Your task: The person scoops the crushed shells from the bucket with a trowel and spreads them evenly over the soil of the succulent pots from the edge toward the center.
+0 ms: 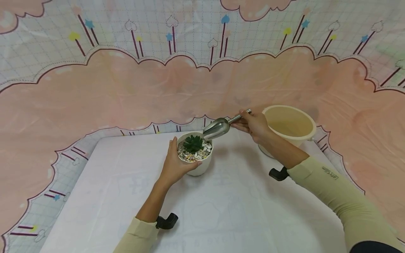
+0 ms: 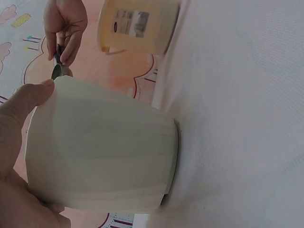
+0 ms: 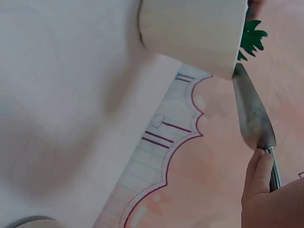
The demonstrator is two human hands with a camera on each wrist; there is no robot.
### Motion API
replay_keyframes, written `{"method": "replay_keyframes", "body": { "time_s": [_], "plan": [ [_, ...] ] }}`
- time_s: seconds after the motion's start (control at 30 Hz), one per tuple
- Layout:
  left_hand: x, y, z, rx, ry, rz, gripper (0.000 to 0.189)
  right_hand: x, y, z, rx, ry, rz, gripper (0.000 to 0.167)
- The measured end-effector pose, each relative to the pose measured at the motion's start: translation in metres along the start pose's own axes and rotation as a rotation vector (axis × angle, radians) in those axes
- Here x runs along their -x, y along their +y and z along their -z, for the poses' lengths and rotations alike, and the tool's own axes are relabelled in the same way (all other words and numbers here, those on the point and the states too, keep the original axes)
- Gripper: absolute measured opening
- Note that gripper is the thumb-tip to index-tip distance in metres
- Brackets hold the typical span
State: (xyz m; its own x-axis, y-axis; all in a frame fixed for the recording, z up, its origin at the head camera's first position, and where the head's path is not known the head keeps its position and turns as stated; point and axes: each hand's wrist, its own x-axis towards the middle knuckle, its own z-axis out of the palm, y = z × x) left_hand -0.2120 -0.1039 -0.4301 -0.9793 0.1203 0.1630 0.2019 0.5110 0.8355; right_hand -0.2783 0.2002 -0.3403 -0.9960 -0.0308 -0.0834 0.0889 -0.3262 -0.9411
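Observation:
A white plant pot (image 1: pixel 202 168) stands on the white-covered table, holding a green succulent (image 1: pixel 193 144) ringed by small pale and multicoloured pebbles (image 1: pixel 205 151). My left hand (image 1: pixel 173 164) grips the pot at its left and near side, the thumb along the near rim. In the left wrist view the pot's smooth wall (image 2: pixel 99 147) fills the middle. My right hand (image 1: pixel 257 127) holds a metal scoop (image 1: pixel 217 128) by its handle. The scoop's tip is at the pot's right rim, close to the succulent; its contents cannot be made out. In the right wrist view the scoop (image 3: pixel 254 111) slants toward the rim.
Just beyond my right forearm stands a cream bucket (image 1: pixel 288 123), partly hidden by that arm. A label (image 2: pixel 130 23) shows on its side in the left wrist view. Behind the white table surface (image 1: pixel 104 182) hangs a patterned pink cloth (image 1: pixel 158 91).

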Motion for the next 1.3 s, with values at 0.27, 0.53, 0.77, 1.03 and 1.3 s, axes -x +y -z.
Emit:
{"method": "replay_keyframes", "body": {
  "time_s": [0.27, 0.53, 0.77, 1.03, 1.3],
  "plan": [
    [0.000, 0.007, -0.002, -0.061, 0.092, -0.086, 0.124, 0.010, -0.015, 0.010, -0.012, 0.010, 0.050, 0.028],
    [-0.006, 0.037, -0.011, 0.002, 0.233, -0.334, 0.107, 0.029, -0.051, 0.042, -0.085, 0.075, 0.129, 0.025],
    [-0.016, 0.066, -0.024, 0.076, 0.256, -0.453, 0.094, 0.042, -0.086, 0.091, -0.165, 0.188, 0.236, 0.024],
    [-0.026, 0.099, -0.061, 0.122, 0.167, -0.496, 0.088, 0.040, -0.110, 0.143, -0.133, 0.334, 0.155, 0.021],
    [-0.038, 0.126, -0.109, 0.109, -0.022, -0.421, 0.084, 0.024, -0.105, 0.175, 0.109, 0.318, 0.044, 0.025]
  ]
}}
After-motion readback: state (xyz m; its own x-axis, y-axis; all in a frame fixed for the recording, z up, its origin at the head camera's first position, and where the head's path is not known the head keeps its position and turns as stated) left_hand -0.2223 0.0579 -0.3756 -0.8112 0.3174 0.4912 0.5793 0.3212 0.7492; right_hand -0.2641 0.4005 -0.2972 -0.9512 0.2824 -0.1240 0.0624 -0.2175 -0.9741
